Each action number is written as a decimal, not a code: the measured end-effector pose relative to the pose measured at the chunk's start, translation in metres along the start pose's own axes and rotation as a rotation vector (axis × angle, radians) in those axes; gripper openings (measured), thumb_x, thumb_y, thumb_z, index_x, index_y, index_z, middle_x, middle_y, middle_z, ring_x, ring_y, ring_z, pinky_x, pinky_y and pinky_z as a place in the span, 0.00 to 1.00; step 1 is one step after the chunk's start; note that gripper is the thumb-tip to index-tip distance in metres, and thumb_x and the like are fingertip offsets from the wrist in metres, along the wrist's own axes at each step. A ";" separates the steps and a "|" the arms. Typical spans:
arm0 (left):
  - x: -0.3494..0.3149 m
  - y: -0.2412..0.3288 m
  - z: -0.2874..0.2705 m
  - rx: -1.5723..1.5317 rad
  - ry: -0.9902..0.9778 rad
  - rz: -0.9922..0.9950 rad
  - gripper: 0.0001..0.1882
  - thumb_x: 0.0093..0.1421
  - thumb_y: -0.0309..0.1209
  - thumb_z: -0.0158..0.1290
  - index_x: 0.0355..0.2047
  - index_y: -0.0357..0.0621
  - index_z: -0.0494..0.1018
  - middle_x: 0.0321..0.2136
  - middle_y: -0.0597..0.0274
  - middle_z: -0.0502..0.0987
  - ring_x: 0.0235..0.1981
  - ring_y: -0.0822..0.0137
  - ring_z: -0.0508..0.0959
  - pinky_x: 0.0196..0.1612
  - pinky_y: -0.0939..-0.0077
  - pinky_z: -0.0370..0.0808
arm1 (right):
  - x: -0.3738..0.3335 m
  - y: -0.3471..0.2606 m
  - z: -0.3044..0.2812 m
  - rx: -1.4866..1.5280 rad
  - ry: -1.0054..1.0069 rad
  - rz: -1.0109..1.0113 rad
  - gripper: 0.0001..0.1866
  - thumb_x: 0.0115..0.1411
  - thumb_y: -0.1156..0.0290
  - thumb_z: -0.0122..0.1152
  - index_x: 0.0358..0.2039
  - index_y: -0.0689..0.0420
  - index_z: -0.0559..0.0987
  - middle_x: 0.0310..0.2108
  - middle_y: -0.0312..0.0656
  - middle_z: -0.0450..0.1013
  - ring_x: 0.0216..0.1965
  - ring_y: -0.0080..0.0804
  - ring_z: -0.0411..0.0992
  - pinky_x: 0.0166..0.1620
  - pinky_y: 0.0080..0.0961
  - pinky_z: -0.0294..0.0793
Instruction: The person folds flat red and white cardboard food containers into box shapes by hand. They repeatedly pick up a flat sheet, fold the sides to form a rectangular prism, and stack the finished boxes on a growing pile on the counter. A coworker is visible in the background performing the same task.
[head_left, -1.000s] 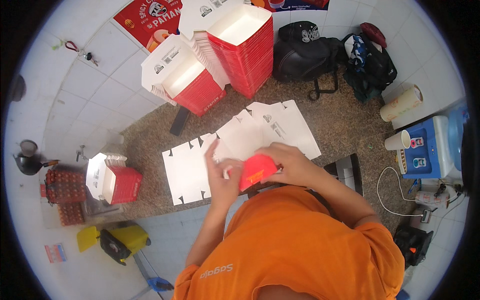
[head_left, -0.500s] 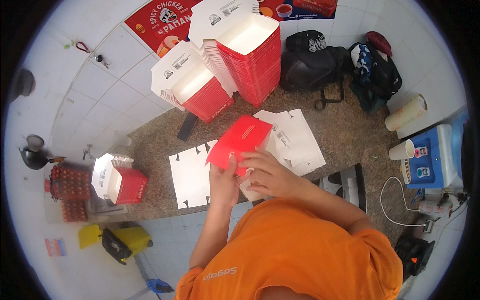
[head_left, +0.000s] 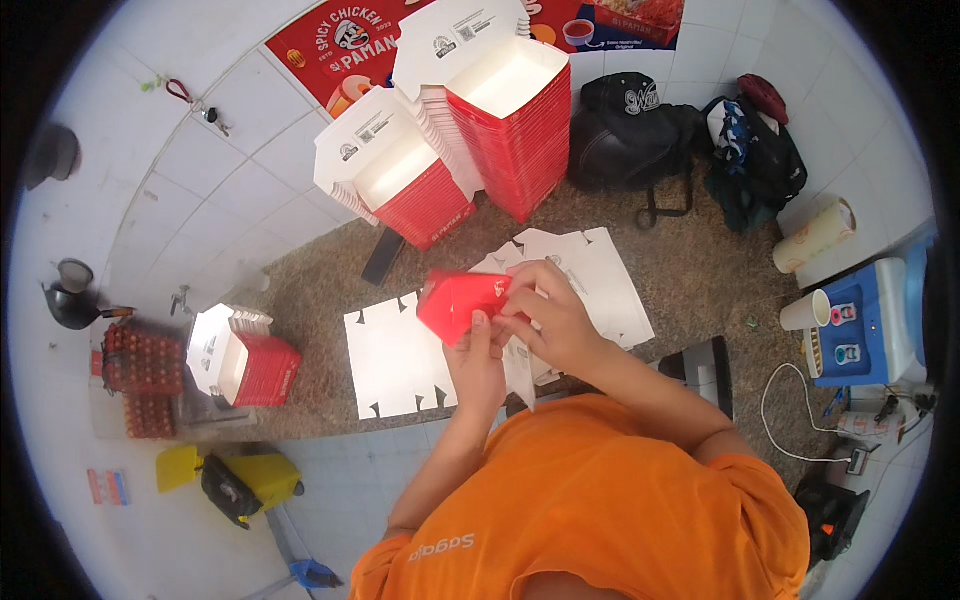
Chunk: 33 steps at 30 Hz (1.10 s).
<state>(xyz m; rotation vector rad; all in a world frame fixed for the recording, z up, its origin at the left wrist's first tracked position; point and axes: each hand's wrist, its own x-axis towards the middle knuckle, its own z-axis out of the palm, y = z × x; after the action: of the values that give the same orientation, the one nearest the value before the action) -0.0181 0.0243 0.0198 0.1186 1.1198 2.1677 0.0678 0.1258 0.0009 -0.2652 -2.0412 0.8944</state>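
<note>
Both hands hold a partly folded red takeaway box (head_left: pixel 452 302) above the counter. My left hand (head_left: pixel 478 362) grips its near side, thumb pressed on the red panel. My right hand (head_left: pixel 552 315) pinches its right corner, where a flap meets the side. A white flap of the box hangs down toward my orange shirt. Beneath lie flat white box blanks (head_left: pixel 390 355) with notched edges, and more blanks (head_left: pixel 608 285) spread to the right. The fingertips behind the red panel are hidden.
Tall stacks of folded boxes (head_left: pixel 515 150) (head_left: pixel 425 215) stand at the back, a smaller stack (head_left: pixel 268 368) at the left. A dark phone (head_left: pixel 383 257) lies by the stacks. Black bags (head_left: pixel 625 140) rest far right; a paper cup (head_left: pixel 805 311) stands by a blue cooler (head_left: pixel 875 320).
The red box has been turned, now showing a corner and a narrower side. My right hand has shifted up and right to that corner, and my left hand has moved slightly right.
</note>
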 end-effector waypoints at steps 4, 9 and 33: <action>0.038 0.013 -0.061 0.895 -0.578 -0.083 0.04 0.70 0.23 0.58 0.37 0.35 0.81 0.27 0.63 0.82 0.31 0.77 0.78 0.34 0.78 0.73 | 0.015 -0.017 -0.024 -0.216 -0.103 -0.035 0.23 0.57 0.74 0.74 0.52 0.57 0.75 0.54 0.51 0.73 0.57 0.54 0.72 0.58 0.44 0.73; 0.034 0.031 -0.066 1.146 -0.779 0.070 0.16 0.65 0.19 0.61 0.53 0.40 0.76 0.24 0.66 0.80 0.28 0.78 0.74 0.34 0.79 0.71 | -0.003 0.030 -0.037 0.232 -0.092 0.212 0.15 0.67 0.69 0.66 0.49 0.59 0.71 0.53 0.52 0.74 0.55 0.51 0.73 0.61 0.46 0.70; 0.019 0.011 0.020 0.658 -0.719 1.027 0.45 0.43 0.40 0.80 0.62 0.54 0.73 0.63 0.40 0.61 0.66 0.35 0.64 0.67 0.47 0.67 | 0.024 0.058 -0.081 0.541 -0.091 0.557 0.26 0.73 0.59 0.61 0.64 0.59 0.69 0.47 0.45 0.80 0.48 0.30 0.78 0.54 0.33 0.77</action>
<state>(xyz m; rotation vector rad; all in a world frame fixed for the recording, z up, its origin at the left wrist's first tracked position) -0.0310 0.0449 0.0366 1.9431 1.4014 2.0475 0.1091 0.2192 0.0059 -0.5067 -1.7379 1.7842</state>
